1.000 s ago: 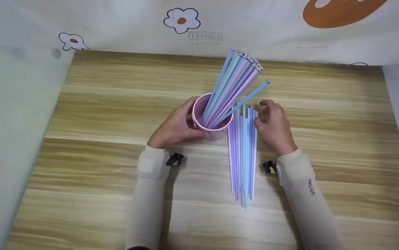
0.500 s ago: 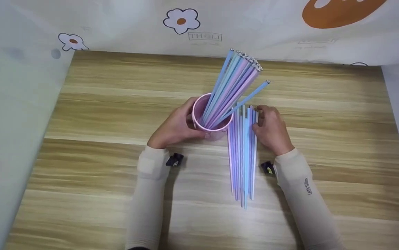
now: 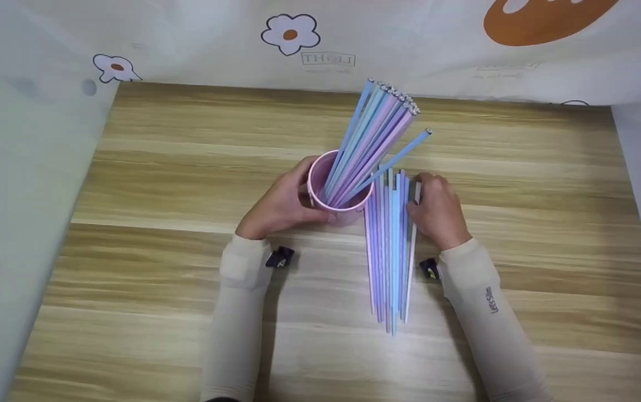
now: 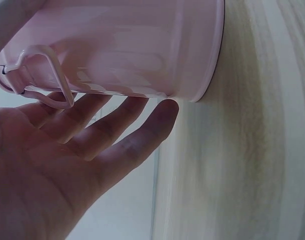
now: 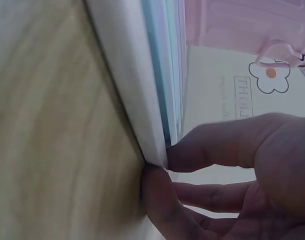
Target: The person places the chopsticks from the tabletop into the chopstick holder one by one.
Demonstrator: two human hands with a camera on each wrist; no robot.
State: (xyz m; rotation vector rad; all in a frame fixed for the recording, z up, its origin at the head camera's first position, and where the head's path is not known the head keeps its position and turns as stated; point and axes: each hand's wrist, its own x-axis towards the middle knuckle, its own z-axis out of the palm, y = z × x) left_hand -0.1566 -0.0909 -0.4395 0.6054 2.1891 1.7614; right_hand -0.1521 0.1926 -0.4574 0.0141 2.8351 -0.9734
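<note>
In the head view my left hand [image 3: 281, 204] holds a pink bucket-like cup [image 3: 314, 181], thumb at the near side and fingers around the left and far side. A dense bunch of pastel chopsticks [image 3: 373, 137] with silvery ends leans right inside it, and one blue chopstick [image 3: 404, 152] slants apart from them. Right of the cup several chopsticks [image 3: 392, 245] lie side by side on the table. My right hand [image 3: 438, 212] pinches the far end of the outermost, a pale chopstick [image 5: 130, 75], between thumb and finger, as the right wrist view shows.
The wood-grain table [image 3: 175, 184] carries everything. A pale flower-printed sheet [image 3: 197, 44] rises along the back edge, and whitish walls [image 3: 30, 184] border the sides. Small handles [image 4: 47, 75] stick out from the cup's side.
My right hand has come in and down onto the rightmost chopstick. That pale chopstick's far end has shifted right, away from its neighbours. My left hand and the cup stay put.
</note>
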